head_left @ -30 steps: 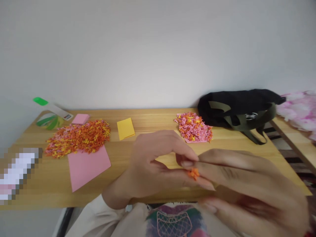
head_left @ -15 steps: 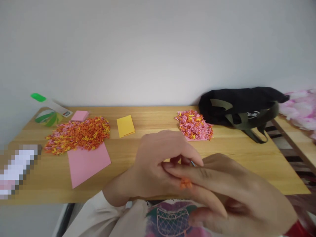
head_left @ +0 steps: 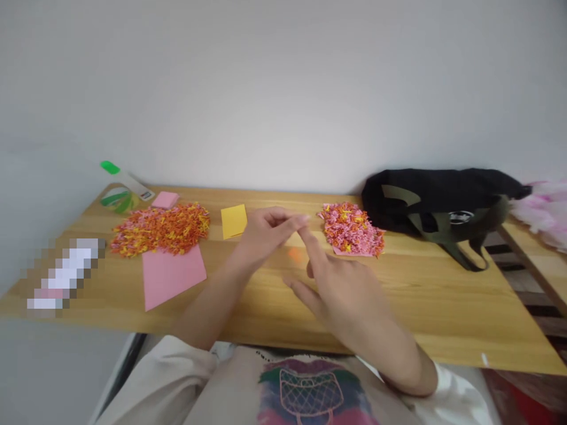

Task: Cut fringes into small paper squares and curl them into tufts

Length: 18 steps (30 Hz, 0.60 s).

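My left hand is over the middle of the table, its thumb and forefinger pinched together. Whatever is in that pinch is too small to make out. Against those fingertips rests the stretched forefinger of my right hand; its thumb stands apart and the other fingers curl under. A small blurred orange piece shows between the hands; I cannot tell whether it hangs or falls. To the left is a heap of orange, pink and yellow bits. A smaller, mostly pink heap lies on pink paper to the right.
A pink sheet lies before the left heap, with a pink pad behind it. Yellow paper is near the middle. A black bag stands at back right, and a green-white tool at back left. A pixelated object lies far left.
Both hands have moved away from me over the table, and the right hand's fingers no longer overlap the left hand. The orange piece, earlier by the left fingers, now shows below the touching fingertips.
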Available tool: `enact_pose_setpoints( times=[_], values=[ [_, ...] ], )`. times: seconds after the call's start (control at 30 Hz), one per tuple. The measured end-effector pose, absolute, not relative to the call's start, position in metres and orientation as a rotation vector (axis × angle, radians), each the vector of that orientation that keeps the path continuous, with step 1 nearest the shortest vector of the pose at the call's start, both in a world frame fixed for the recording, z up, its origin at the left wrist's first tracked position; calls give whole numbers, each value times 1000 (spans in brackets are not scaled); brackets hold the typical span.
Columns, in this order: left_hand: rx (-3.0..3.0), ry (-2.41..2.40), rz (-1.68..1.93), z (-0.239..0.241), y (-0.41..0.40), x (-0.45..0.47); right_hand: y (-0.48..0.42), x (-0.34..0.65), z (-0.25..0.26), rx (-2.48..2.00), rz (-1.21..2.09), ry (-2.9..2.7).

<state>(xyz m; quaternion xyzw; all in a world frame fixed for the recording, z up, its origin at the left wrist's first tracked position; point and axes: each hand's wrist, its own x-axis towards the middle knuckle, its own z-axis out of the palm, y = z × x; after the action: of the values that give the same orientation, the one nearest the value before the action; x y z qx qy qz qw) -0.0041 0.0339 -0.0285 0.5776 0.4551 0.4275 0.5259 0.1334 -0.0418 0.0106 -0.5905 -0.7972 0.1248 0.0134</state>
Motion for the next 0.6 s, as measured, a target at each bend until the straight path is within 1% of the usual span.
enact_pose_setpoints(
  times=[0.1,0.17,0.23,0.3,0.33,0.43,0.5,0.6],
  values=[
    [1745,1540,1049,-45,46,-60,-45,162,-3,-1862,517,-2514],
    [2099,1801,907,-46,55,-106,-46,183,-21,-1974,547,-2462],
    [2156,1851,875,-35,62,-151,-46,200,-41,-2127,542,-2396],
    [2170,1891,830,-16,63,-186,-47,210,-61,-2293,606,-2275],
    [2172,1933,861,-6,61,-197,-47,212,-68,-2318,620,-2245],
    [2185,2058,1061,13,49,-204,-50,210,-85,-2332,664,-2200],
    [2208,2088,1050,7,40,-188,-52,204,-92,-2323,695,-2186],
    [2260,1800,799,-28,32,-143,-56,195,-98,-2334,714,-2148]
  ],
)
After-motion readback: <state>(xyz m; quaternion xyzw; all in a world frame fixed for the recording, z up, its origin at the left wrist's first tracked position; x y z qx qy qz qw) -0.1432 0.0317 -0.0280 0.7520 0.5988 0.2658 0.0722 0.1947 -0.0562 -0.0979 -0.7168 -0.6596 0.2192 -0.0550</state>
